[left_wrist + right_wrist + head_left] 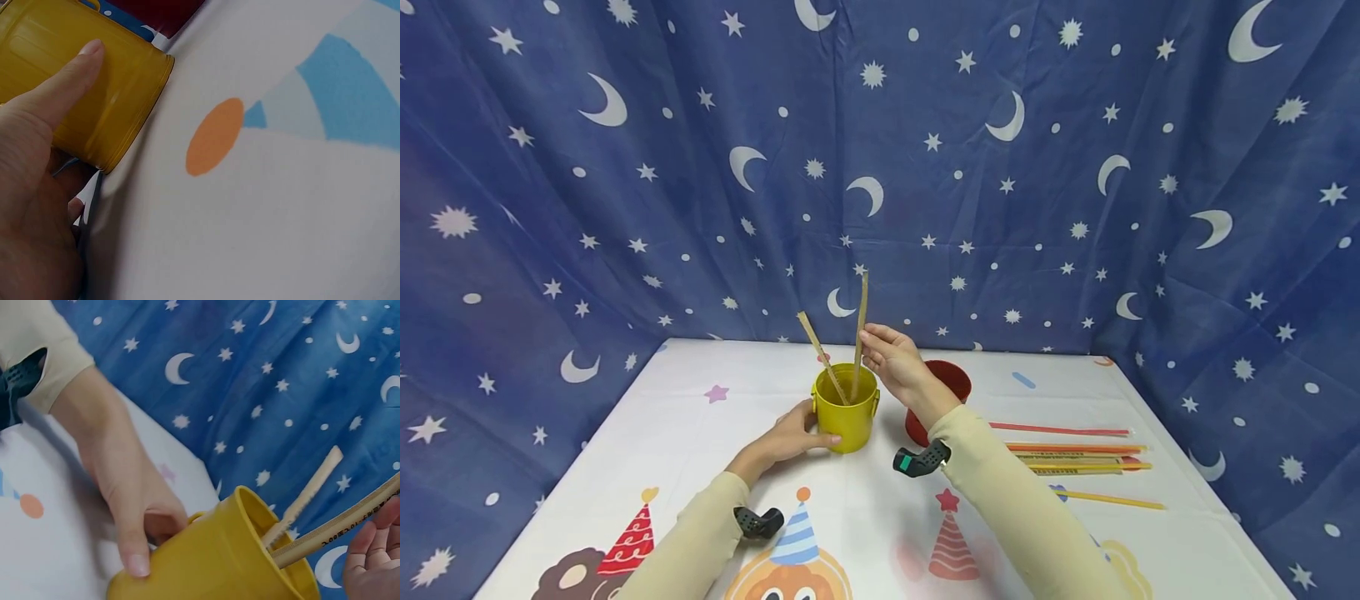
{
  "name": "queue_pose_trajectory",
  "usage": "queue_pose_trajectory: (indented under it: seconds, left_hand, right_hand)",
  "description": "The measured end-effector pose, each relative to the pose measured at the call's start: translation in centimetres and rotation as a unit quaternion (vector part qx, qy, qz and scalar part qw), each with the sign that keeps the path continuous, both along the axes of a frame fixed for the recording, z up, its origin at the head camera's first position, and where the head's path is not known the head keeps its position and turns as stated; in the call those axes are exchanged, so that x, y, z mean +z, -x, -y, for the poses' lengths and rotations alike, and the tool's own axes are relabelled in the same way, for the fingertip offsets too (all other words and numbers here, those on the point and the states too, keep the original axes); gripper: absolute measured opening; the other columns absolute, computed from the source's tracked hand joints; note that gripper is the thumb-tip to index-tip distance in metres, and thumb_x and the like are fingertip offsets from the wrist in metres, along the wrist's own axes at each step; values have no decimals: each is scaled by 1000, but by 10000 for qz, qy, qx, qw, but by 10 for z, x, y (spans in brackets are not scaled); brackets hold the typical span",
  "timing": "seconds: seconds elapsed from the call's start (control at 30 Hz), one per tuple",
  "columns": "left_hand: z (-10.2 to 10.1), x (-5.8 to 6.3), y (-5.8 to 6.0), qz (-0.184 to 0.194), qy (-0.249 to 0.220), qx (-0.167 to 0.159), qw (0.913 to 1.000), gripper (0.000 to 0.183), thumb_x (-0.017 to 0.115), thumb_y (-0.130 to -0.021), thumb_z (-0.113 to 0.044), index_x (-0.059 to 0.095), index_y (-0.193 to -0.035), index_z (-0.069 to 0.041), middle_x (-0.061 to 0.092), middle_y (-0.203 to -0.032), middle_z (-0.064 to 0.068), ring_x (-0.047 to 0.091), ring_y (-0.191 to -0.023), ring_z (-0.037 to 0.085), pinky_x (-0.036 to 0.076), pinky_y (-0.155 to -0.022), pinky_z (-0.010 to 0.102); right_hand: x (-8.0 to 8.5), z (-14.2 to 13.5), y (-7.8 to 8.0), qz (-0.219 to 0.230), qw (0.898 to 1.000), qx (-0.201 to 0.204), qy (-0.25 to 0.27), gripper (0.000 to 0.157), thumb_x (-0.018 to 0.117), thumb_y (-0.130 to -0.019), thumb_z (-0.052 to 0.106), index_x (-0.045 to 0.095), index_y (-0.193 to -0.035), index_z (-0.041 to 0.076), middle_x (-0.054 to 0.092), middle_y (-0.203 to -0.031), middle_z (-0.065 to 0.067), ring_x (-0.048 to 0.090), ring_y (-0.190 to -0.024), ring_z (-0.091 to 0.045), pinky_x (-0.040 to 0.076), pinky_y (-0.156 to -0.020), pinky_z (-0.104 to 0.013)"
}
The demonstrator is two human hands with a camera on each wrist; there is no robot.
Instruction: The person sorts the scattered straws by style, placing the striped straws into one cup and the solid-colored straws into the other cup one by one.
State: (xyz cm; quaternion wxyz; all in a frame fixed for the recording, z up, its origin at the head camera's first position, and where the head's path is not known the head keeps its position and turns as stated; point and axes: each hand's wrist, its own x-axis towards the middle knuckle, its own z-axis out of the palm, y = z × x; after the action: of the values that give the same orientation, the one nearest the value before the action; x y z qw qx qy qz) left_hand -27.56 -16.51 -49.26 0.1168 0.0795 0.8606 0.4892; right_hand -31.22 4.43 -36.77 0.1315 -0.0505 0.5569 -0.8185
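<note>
My left hand point(786, 435) grips the side of a small yellow bucket point(847, 427), its thumb lying across the front wall. The bucket stands upright on the table in the head view. With thumb and fingers, my right hand point(897, 360) pinches a tan strip point(862, 307) above the rim; its lower end is inside the bucket. Black printing runs along this strip point(337, 535) in the right wrist view. A second tan strip point(815, 340) leans to the left out of the same bucket. The bucket's bottom is hidden.
A red bucket point(953, 380) stands just right of the yellow one, partly behind my right wrist. Several red, orange, yellow and tan strips point(1075, 448) lie on the right of the white printed tablecloth point(715, 442). A blue curtain point(880, 233) hangs behind the table.
</note>
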Motion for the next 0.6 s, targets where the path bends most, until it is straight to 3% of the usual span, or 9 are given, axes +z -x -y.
queue_pose_trajectory:
  seconds: [0.13,0.33,0.6]
  left_hand:
    - [0,1,1,27,72,1,10000,98,83,-80,-44,35,-155,-4,41,-160,20,36,-149,40,23,-125,60]
    - [1,1,2,-6,108,12,9999,97,83,-80,-45,36,-155,-5,41,-160,19,36,-150,39,22,-126,61]
    - [1,-1,1,-20,165,42,9999,98,83,-79,-46,36,-154,-3,44,-157,21,39,-148,40,26,-125,60]
  right_hand:
    - [-2,8,0,60,9992,11,-401,8,62,-100,8,67,-105,12,67,-89,7,58,-83,-10,50,-83,-22]
    - [-6,16,0,40,9960,134,-879,20,65,-98,10,67,-117,3,67,-96,4,57,-84,-11,53,-80,-20]
    - [-12,21,0,-130,9859,254,-1647,26,68,-97,15,69,-121,5,67,-98,5,59,-87,-10,53,-82,-21]
